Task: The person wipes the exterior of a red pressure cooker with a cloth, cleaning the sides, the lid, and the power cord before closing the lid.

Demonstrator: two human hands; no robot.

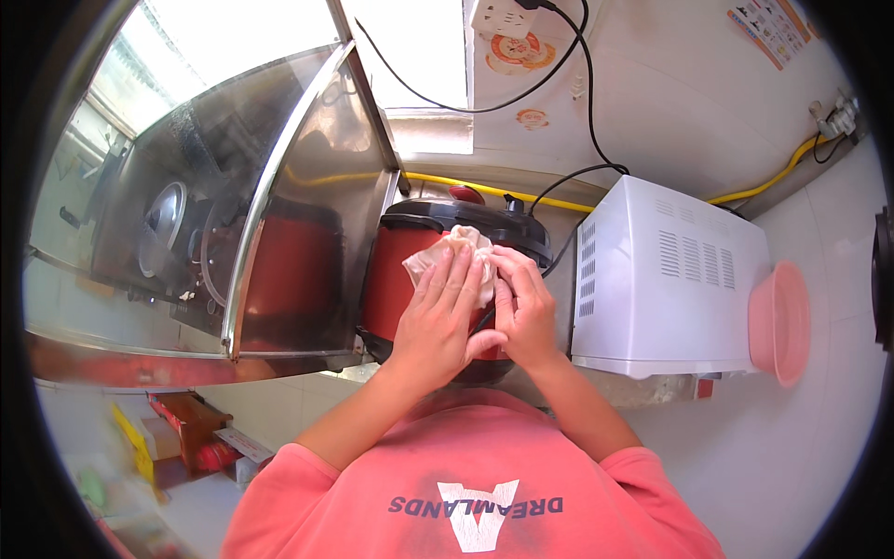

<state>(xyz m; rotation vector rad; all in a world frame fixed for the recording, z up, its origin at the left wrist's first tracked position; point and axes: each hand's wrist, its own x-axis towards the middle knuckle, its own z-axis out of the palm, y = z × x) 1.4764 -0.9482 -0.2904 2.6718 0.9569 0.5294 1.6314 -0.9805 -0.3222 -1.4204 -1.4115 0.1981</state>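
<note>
A pale, crumpled cloth [464,241] is pressed against the red body [384,293] of an electric pressure cooker. My left hand [440,314] lies over the cloth with its fingers stretched out, holding it to the surface. At the cloth's right edge, the bent fingers and thumb of my right hand [527,300] hold it. Above both hands is the cooker's black lid [489,220], with a dark red knob [466,194] on its far side. My hands hide much of the cooker's front.
A white ventilated appliance housing [670,279] stands to the right, with a pink basin [779,325] beside it. On the left, a metal-framed glossy partition [314,209] borders a stove with pots. A yellow hose [503,193] and black cables [590,91] run along the wall.
</note>
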